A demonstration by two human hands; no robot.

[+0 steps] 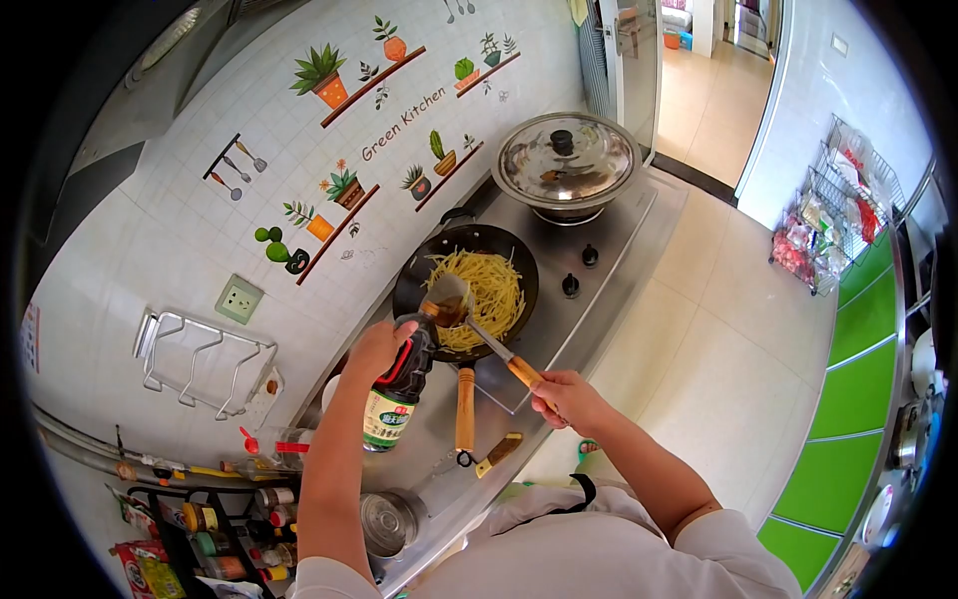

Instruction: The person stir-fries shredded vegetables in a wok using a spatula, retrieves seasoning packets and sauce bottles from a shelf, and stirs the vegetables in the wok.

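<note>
My left hand (377, 351) is closed around the neck of a dark soy sauce bottle (407, 371) with a green and cream label. The bottle is tilted, its mouth close to the bowl of a metal ladle (449, 299). Brown liquid shows in the ladle. With my right hand (567, 397) I grip the ladle's wooden handle. Under the ladle bowl, a black wok (529, 262) on the stove holds pale yellow shreds (491, 285), which look like potato. The wok's wooden handle (465, 409) points toward me.
A lidded steel pot (566, 165) stands on the far burner, near two black knobs (571, 287). A wooden-handled tool (499, 454) lies by the counter's front edge. At lower left are a metal container (389, 523) and a rack of seasoning jars (205, 544). Green cabinets (838, 439) line the right.
</note>
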